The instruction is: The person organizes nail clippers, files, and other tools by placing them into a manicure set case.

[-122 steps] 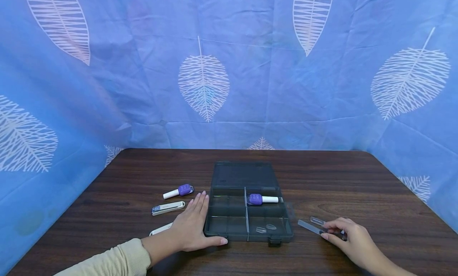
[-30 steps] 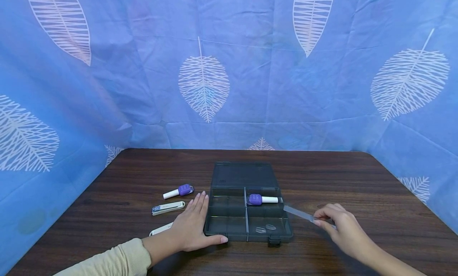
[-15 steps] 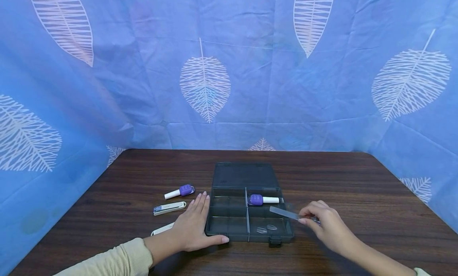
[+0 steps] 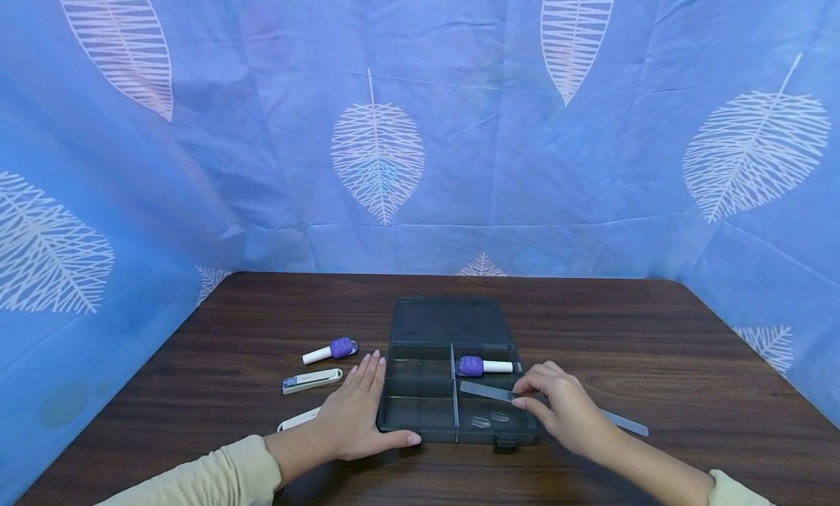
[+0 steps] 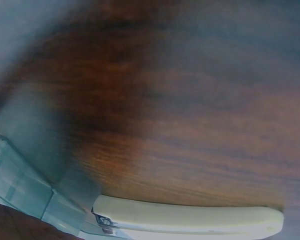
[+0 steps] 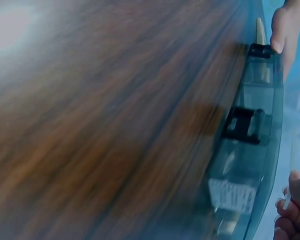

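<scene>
My left hand (image 4: 354, 415) lies flat along the left side of a dark see-through compartment box (image 4: 420, 427), fingers straight, thumb at its front edge. My right hand (image 4: 558, 404) pinches a frosted nail file (image 4: 485, 391) between thumb and fingers, above the box's right half; its far end is hidden by the hand. A purple nail polish bottle (image 4: 472, 366) with a white cap lies in the back right compartment. Clear false nail tips (image 4: 488, 420) lie in the front right one. The right wrist view shows the right fingers (image 6: 290, 220) at its edge.
Left of the box lie another purple polish bottle (image 4: 330, 350), a white nail clipper (image 4: 312, 380) and a second clipper (image 4: 298, 418) partly behind the left hand. Another frosted strip (image 4: 626, 423) lies right of the box by the right wrist. The box lid (image 4: 449, 320) is folded back.
My right hand has picked up the nail file from the table right of the box and moved left with it, over the right compartments. The left hand has stayed in place.
</scene>
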